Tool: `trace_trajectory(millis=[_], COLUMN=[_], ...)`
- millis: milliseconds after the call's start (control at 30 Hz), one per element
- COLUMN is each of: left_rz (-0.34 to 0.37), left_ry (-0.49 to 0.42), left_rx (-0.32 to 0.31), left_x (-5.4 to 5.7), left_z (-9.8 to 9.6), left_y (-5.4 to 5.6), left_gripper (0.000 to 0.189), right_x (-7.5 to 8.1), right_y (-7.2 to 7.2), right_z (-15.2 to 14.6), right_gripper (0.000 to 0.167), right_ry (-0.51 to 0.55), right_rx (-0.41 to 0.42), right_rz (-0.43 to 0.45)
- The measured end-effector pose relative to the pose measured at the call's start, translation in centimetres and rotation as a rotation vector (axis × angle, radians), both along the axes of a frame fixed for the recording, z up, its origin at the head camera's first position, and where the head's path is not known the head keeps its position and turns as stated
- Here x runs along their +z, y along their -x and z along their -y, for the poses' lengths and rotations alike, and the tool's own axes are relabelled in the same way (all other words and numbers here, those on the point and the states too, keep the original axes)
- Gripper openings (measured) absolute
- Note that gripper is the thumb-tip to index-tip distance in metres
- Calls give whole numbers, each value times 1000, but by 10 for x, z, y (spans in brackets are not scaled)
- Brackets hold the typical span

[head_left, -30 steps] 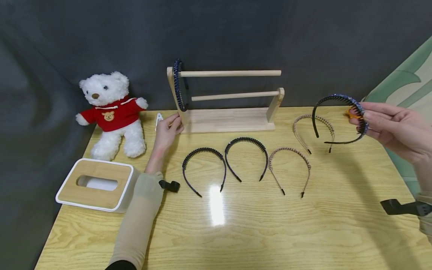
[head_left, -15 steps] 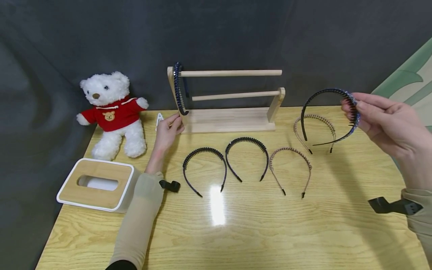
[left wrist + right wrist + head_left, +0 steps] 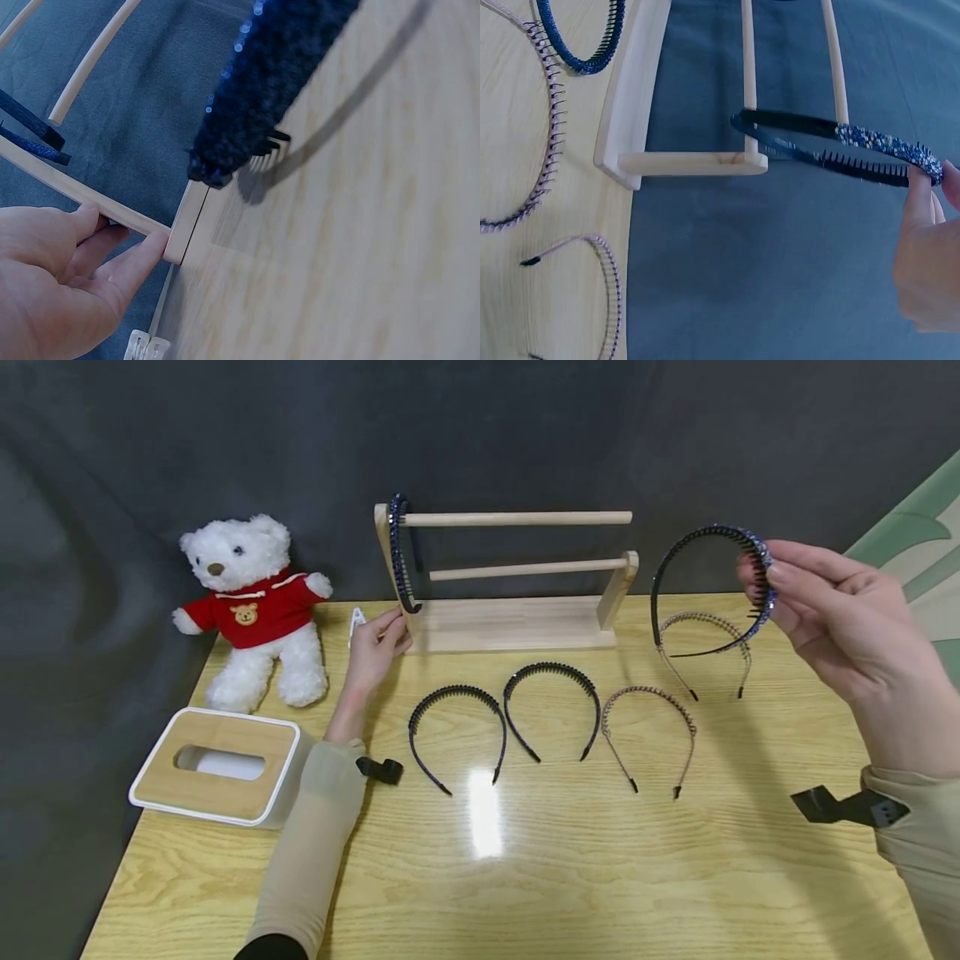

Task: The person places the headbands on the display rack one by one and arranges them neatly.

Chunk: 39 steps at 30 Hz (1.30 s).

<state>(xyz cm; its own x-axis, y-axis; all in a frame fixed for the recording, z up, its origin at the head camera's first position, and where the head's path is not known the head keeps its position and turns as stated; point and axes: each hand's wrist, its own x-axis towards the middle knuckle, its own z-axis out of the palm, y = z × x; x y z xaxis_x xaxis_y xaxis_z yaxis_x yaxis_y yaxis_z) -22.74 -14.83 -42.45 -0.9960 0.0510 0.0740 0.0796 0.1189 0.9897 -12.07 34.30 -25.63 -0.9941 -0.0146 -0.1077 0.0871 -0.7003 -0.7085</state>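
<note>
In my right hand (image 3: 862,618) a dark blue glittery headband (image 3: 889,144) is pinched by its crown, held up in the air at the right, its open ends facing left. My left hand (image 3: 372,647) holds the lower left end of a wooden rack (image 3: 510,622); in the left wrist view, thumb and fingers lie on either side of the upright (image 3: 112,210). Another blue headband (image 3: 401,556) hangs on the upper rod (image 3: 517,518), against the left upright. The lower rod (image 3: 525,571) extends from the right upright.
Two dark headbands (image 3: 457,691) (image 3: 551,668) and two pinkish ones (image 3: 647,692) (image 3: 705,618) lie on the table (image 3: 600,877). At the left are a white teddy bear (image 3: 255,602) in a red top and a wood-topped tissue box (image 3: 217,806). A white clip-like object (image 3: 357,620) lies beside the rack.
My right hand has moved left and upward with the blue headband. The left hand stays at the rack's left end, and the headband on the upper rod has swung slightly.
</note>
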Motion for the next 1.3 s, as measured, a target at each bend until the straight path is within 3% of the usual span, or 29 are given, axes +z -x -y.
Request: trace_trajectory(millis=[433, 1133, 1300], left_rz=[-4, -18, -8], left_ry=[-6, 0, -8], left_rx=[2, -6, -1], left_x=[0, 2, 2], left_z=[0, -3, -2], left_y=[0, -1, -2], left_gripper=[38, 38, 38], right_x=[7, 12, 12], right_y=[20, 43, 48], right_z=[26, 57, 66], right_gripper=[30, 25, 24], right_ry=[-47, -57, -55], right_rx=[-61, -96, -97], right_rz=[-76, -72, -108])
